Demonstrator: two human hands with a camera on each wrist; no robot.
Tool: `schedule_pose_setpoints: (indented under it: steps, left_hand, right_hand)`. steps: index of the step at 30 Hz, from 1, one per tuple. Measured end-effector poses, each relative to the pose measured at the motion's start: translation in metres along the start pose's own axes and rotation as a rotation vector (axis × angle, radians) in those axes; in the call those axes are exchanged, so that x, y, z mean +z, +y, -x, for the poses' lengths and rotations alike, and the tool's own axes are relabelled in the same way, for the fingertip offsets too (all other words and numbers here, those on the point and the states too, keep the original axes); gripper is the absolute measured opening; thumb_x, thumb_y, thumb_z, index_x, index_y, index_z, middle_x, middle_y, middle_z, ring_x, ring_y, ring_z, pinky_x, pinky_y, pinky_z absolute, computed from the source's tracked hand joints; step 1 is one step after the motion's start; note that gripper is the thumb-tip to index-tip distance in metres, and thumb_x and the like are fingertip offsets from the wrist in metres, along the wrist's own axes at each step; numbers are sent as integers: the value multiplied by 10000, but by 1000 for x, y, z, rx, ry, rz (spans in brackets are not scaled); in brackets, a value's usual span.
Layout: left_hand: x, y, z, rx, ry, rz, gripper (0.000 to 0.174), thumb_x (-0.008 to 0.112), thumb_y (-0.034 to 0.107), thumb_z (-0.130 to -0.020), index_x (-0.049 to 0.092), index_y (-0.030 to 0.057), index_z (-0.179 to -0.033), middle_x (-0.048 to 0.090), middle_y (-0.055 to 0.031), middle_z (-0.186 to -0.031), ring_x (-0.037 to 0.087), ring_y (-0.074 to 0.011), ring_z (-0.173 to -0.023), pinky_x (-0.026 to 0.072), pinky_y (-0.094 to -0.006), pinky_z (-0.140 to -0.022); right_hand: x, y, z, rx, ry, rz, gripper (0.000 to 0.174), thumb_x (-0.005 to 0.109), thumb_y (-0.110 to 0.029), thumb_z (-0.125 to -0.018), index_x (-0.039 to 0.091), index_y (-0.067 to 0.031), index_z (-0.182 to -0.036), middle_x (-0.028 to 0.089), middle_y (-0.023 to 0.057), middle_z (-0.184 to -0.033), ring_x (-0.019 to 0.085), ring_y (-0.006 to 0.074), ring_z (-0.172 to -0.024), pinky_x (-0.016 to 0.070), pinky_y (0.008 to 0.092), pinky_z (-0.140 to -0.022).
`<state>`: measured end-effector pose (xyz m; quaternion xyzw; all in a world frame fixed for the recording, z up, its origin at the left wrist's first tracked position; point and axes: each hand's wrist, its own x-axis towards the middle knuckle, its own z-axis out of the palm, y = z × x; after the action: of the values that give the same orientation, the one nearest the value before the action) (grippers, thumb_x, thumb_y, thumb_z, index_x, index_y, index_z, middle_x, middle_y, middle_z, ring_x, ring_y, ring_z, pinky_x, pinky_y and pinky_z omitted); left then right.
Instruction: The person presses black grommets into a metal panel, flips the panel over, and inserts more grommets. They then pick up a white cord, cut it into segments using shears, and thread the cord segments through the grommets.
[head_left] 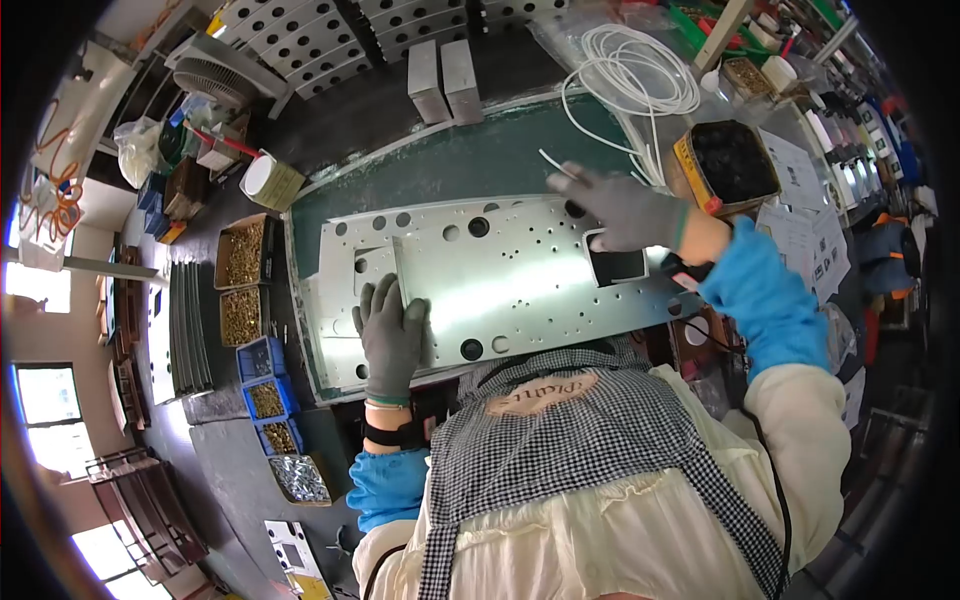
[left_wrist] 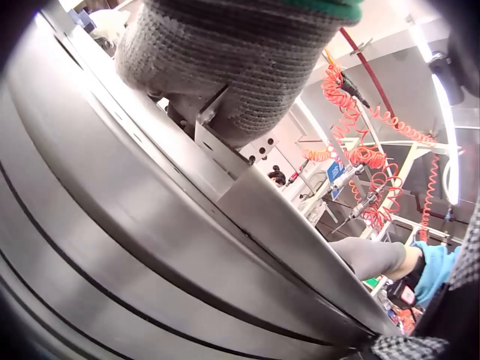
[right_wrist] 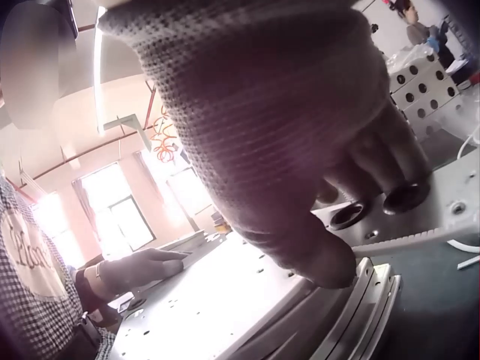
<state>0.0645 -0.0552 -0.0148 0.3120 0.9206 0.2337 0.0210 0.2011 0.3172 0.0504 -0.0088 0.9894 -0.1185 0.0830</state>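
A silver metal panel point(head_left: 520, 270) with many holes lies on the green bench surface, with edges of stacked sheets point(right_wrist: 360, 307) beneath it in the right wrist view. My gloved left hand point(head_left: 390, 340) rests flat on its left part, beside a raised strip, fingers extended. Over the panel's far right edge is my gloved right hand point(head_left: 640, 212), near a rectangular cutout point(head_left: 620, 268). In the right wrist view, that hand's fingers point(right_wrist: 405, 161) reach down to two black rings point(right_wrist: 347, 216); whether they touch is unclear. Another black ring point(head_left: 479, 227) sits on the panel.
Beyond the panel lies coiled white tubing point(head_left: 640, 75), one loose end near my right fingers. A box of black parts point(head_left: 730, 165) stands right. Left are trays of brass-coloured parts point(head_left: 241, 252), blue bins point(head_left: 262, 357) and a white tub point(head_left: 272, 182). Two metal blocks point(head_left: 445, 82) stand behind.
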Motion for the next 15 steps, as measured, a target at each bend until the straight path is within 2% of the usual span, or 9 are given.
schedule_pose_setpoints:
  steps: [2,4,5,6,8,9,12,14,15]
  left_hand:
    - [-9,-9,0,21,-33,166,415,598,265,-966,623,6,-1289,586,-189,-1391,494,-426,-1322,351,-509,-1129]
    - [-16,-19,7,-23,-6,382,412,616,227,-955,615,-25,-1282,587,-223,-1369,552,-410,-1265,429,-456,-1081]
    - [-25,-14,5,-83,-6,472,389,634,188,-948,620,-44,-1259,615,-232,-1316,630,-360,-1163,508,-390,-985]
    - [-33,-15,2,-83,-28,467,373,634,186,-949,630,-43,-1243,629,-224,-1294,645,-344,-1136,517,-381,-965]
    - [-44,-21,-6,-82,-68,469,342,634,183,-952,651,-41,-1211,658,-207,-1250,674,-310,-1080,534,-364,-924]
    - [-47,-27,-13,-86,-149,472,293,643,161,-941,681,-32,-1157,696,-177,-1163,693,-287,-1020,542,-356,-885]
    - [-55,-25,-25,-220,-311,544,263,654,153,-925,696,-22,-1118,708,-157,-1093,700,-272,-975,544,-347,-855]
    - [-47,-33,-26,-79,-290,541,262,671,145,-901,697,-19,-1103,702,-147,-1054,696,-269,-953,545,-348,-851]
    - [-46,-33,-25,-35,-323,538,255,656,132,-927,693,-12,-1135,695,-124,-1076,679,-222,-970,539,-325,-867]
  right_hand:
    - [-14,19,32,4,241,-177,880,785,-251,-792,371,-22,-1534,339,277,-1587,397,408,-1448,384,437,-1160]
    - [-18,41,76,120,406,-250,909,794,-213,-784,338,-28,-1548,380,261,-1566,432,411,-1422,388,415,-1161]
    - [-8,60,97,248,361,-301,918,796,-214,-784,331,-28,-1553,382,252,-1568,417,406,-1436,374,413,-1170]
    - [0,73,110,375,311,-352,926,799,-216,-785,324,-29,-1558,384,242,-1569,401,400,-1450,359,411,-1180]
    - [-8,65,111,393,279,-311,900,795,-231,-792,347,-30,-1546,381,250,-1567,405,405,-1446,360,421,-1179]
    - [-19,62,106,403,266,-288,887,793,-239,-795,359,-30,-1540,380,254,-1566,406,407,-1444,360,426,-1178]
    - [-65,32,61,267,225,-255,879,794,-281,-805,369,-46,-1539,351,260,-1582,398,428,-1444,354,431,-1182]
    - [-71,43,10,125,227,1,934,809,-367,-786,360,-74,-1551,284,269,-1613,395,474,-1430,347,454,-1189]
    - [-83,36,-25,62,199,169,951,802,-404,-795,341,-82,-1562,239,275,-1631,405,489,-1418,346,465,-1190]
